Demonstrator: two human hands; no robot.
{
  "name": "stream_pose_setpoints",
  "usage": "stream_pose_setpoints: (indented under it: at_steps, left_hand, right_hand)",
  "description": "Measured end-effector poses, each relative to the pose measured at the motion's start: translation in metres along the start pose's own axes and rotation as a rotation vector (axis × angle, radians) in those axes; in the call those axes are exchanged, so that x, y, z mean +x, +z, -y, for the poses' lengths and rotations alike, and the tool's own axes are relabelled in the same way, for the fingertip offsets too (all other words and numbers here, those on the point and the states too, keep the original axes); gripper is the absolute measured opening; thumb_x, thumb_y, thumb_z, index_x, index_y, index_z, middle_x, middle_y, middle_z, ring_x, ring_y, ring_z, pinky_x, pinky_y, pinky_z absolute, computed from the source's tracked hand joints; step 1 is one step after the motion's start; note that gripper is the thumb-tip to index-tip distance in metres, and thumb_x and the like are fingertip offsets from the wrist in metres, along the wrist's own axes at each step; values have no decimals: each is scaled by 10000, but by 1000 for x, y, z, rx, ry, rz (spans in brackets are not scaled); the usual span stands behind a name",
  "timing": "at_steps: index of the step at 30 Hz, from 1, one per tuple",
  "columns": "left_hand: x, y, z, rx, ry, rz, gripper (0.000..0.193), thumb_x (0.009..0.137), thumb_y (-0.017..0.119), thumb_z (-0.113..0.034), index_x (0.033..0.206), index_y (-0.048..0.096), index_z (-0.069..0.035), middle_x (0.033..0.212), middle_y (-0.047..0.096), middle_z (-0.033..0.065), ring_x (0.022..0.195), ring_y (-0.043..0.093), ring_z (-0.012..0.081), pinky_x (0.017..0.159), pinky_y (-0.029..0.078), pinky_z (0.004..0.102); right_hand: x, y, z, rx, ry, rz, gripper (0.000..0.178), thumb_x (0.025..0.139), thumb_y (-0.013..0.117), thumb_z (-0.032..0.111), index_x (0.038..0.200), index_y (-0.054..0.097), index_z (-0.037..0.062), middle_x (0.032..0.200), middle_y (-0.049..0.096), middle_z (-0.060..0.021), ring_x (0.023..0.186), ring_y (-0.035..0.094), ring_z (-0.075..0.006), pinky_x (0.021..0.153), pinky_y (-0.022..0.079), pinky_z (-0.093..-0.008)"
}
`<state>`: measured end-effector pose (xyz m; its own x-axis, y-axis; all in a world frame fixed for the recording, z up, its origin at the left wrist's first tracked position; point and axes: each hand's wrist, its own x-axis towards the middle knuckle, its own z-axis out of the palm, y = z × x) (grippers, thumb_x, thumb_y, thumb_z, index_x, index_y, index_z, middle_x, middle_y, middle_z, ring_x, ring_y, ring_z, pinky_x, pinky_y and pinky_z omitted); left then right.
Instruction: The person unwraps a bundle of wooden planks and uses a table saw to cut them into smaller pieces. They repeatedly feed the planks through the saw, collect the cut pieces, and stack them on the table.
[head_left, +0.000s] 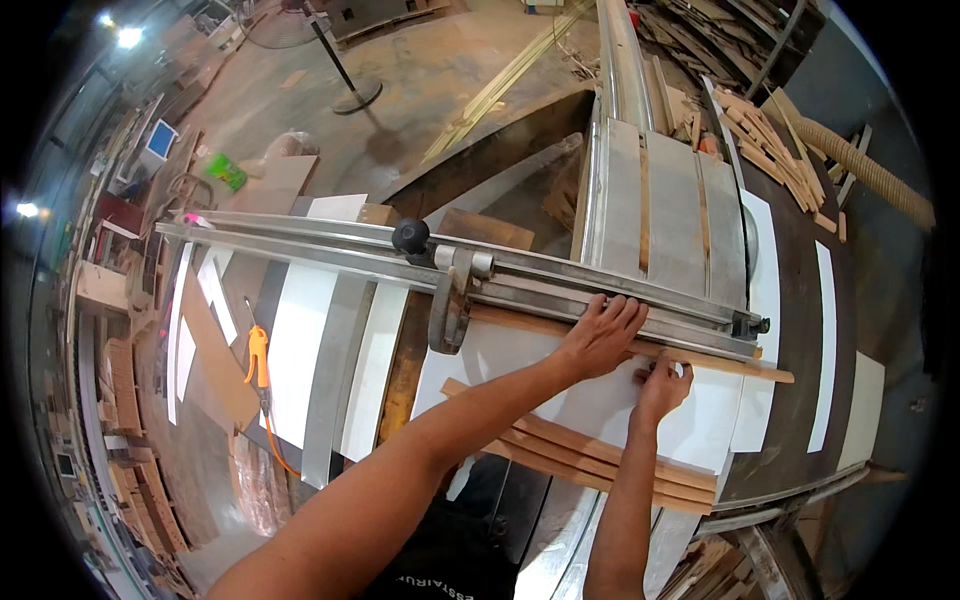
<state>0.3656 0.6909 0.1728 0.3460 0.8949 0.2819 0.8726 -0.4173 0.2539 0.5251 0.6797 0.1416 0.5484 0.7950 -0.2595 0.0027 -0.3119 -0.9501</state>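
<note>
Long, narrow, light-brown wooden strip [735,367], beneath the left hand [605,335] and at the fingertips of the right hand [662,388], along the near side of a long silver metal double-bar rail [330,250]. Far to the left of the left hand, an orange blow gun with a thin metal nozzle [259,357]. Nearer to that hand, on the rail, a grey metal stop [452,305] with a round black knob [410,236]. At the left hand, fingers bent and close together over the near bar; cannot tell whether clamped. Below both hands, several loose light-brown wooden strips [570,452] side by side, partly on a flat white sheet [590,410]. At the right hand, fingers curled against the strip's near edge; cannot tell whether pinched on it. Well right of the right hand, a narrow white strip [823,350] on a dark brown counter [795,400].
</note>
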Motion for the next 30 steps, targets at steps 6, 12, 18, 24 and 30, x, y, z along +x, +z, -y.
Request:
stream_pose_setpoints:
  at_steps: [6,12,18,24,30]
  left_hand:
    - [-63,-12,-4,-95,46,-16,671,806,760,-276,1384,514,-39,1464,429,148,1442,323,318,1161,256,515]
    - [-87,6,-21,-83,-12,157,310,855,646,-214,1124,644,-59,1125,580,93,1082,564,266,907,453,404]
    - [-60,-91,-69,83,109,45,166,812,643,-178,924,691,-65,921,582,57,811,605,203,670,477,314]
    - [-56,-183,-107,250,140,-13,176,776,664,-190,868,721,-52,895,574,43,790,583,179,607,429,290]
    - [-72,-206,-102,146,156,-22,175,806,639,-193,867,725,-52,942,597,74,871,599,224,696,464,332]
  right_hand:
    - [19,-56,-6,-234,-66,-136,826,881,688,107,1539,207,-23,884,650,-148,514,581,-174,387,447,-293]
    - [19,-119,-22,-955,-551,-294,760,832,744,189,1488,399,25,1209,588,-225,1101,618,-342,857,546,-499]
    - [-42,-114,62,-1151,-1020,301,536,770,786,244,1255,620,88,1267,588,-130,1236,509,-348,1128,303,-521]
    - [-45,-127,104,-740,-1088,395,300,814,749,190,1051,630,50,1020,646,-111,1023,586,-345,1090,334,-510]
    - [-59,-118,105,-691,-1058,406,292,832,726,215,1045,636,36,1042,652,-123,1023,585,-343,1067,365,-492]
